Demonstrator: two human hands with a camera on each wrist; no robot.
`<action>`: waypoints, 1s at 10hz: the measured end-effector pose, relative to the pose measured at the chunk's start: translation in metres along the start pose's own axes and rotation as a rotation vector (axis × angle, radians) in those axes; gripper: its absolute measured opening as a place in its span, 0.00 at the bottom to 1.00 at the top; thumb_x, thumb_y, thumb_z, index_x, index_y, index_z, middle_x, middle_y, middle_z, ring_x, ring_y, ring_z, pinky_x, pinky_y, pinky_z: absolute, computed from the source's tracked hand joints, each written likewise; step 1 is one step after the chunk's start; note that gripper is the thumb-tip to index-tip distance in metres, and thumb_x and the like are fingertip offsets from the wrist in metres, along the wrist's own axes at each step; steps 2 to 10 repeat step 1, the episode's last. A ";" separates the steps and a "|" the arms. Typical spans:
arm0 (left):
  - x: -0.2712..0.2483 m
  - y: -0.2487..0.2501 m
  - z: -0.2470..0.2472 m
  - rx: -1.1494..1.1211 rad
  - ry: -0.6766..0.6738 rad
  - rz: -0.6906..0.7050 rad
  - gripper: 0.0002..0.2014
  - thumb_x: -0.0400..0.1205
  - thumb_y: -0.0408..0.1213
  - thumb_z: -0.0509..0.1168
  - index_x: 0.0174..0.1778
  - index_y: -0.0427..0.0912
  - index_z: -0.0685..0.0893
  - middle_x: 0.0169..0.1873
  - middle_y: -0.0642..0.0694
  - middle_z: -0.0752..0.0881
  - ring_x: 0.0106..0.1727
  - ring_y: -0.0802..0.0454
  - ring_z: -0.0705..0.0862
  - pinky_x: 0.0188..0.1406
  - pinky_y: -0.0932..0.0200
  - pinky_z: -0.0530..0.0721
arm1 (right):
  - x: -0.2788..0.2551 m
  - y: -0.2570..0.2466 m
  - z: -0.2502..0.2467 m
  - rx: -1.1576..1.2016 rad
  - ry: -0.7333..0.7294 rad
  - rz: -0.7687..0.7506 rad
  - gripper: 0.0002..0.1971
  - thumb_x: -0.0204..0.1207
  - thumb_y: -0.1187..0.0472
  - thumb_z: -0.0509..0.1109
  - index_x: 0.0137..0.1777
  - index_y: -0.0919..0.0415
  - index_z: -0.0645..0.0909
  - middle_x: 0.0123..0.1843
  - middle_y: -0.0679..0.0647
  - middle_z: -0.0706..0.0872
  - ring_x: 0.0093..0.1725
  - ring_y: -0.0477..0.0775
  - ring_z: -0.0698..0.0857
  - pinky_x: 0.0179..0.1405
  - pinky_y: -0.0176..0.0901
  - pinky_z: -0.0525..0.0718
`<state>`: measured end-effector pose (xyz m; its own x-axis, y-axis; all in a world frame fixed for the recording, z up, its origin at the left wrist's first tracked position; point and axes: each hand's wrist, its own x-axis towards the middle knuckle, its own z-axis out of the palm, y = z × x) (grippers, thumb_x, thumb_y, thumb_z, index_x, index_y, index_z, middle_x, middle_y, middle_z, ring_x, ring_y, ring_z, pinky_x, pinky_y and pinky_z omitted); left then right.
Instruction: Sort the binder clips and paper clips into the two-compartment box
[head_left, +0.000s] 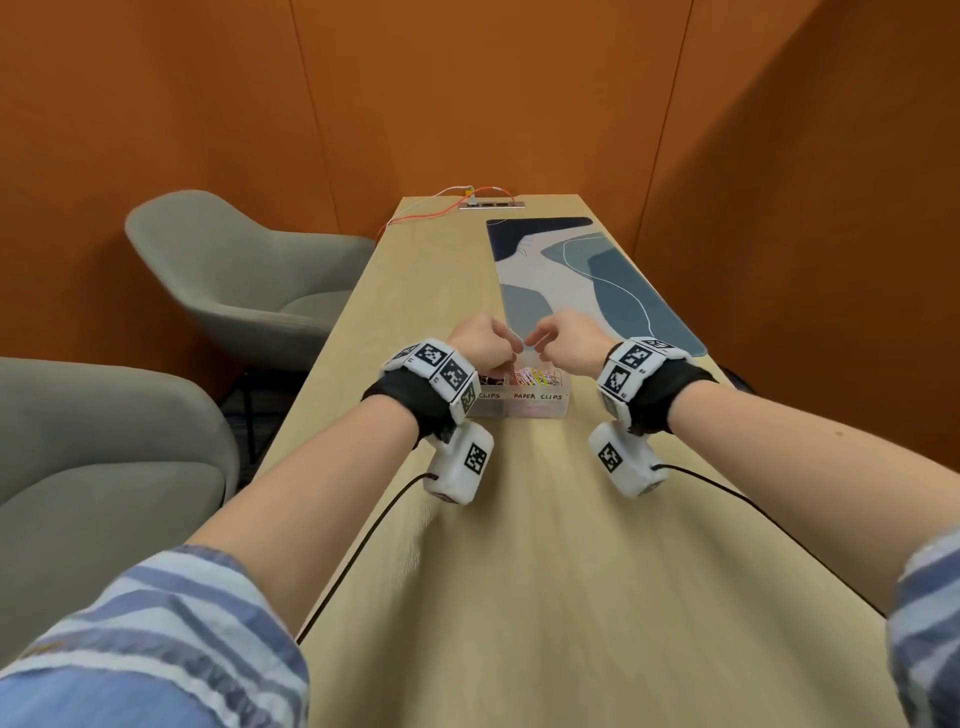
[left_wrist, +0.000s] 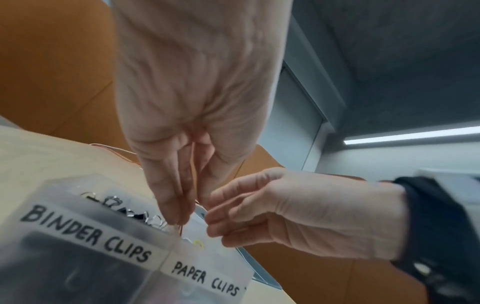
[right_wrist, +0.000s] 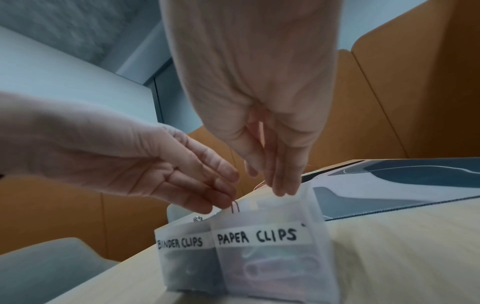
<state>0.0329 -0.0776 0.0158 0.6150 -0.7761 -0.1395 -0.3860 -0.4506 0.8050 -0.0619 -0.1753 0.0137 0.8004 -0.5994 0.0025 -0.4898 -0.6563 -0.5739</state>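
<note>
The box (head_left: 519, 402) sits on the table (head_left: 519, 597), and both hands hover just above it. The left hand (head_left: 480, 345) pinches a red paper clip (right_wrist: 235, 206) in its fingertips, the clip dangling right over the divider, binder clips (left_wrist: 124, 207) below to its left and paper clips (head_left: 535, 378) to its right. The right hand (head_left: 569, 340) holds nothing, fingers loosely straight, tips touching the box's far rim; beyond lies a mat (head_left: 587, 280).

Both forearms reach forward, left hand (head_left: 480, 347) in a pinching grip, right hand (head_left: 569, 340) fingers loosely extended.
</note>
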 end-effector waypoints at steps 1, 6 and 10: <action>0.000 -0.005 0.001 -0.116 -0.006 0.036 0.18 0.81 0.21 0.51 0.59 0.32 0.84 0.48 0.40 0.84 0.48 0.48 0.84 0.54 0.53 0.87 | -0.009 0.004 -0.004 -0.014 0.077 -0.020 0.20 0.75 0.77 0.56 0.59 0.64 0.84 0.65 0.62 0.85 0.66 0.60 0.81 0.63 0.47 0.79; 0.000 -0.005 0.001 -0.116 -0.006 0.036 0.18 0.81 0.21 0.51 0.59 0.32 0.84 0.48 0.40 0.84 0.48 0.48 0.84 0.54 0.53 0.87 | -0.009 0.004 -0.004 -0.014 0.077 -0.020 0.20 0.75 0.77 0.56 0.59 0.64 0.84 0.65 0.62 0.85 0.66 0.60 0.81 0.63 0.47 0.79; 0.000 -0.005 0.001 -0.116 -0.006 0.036 0.18 0.81 0.21 0.51 0.59 0.32 0.84 0.48 0.40 0.84 0.48 0.48 0.84 0.54 0.53 0.87 | -0.009 0.004 -0.004 -0.014 0.077 -0.020 0.20 0.75 0.77 0.56 0.59 0.64 0.84 0.65 0.62 0.85 0.66 0.60 0.81 0.63 0.47 0.79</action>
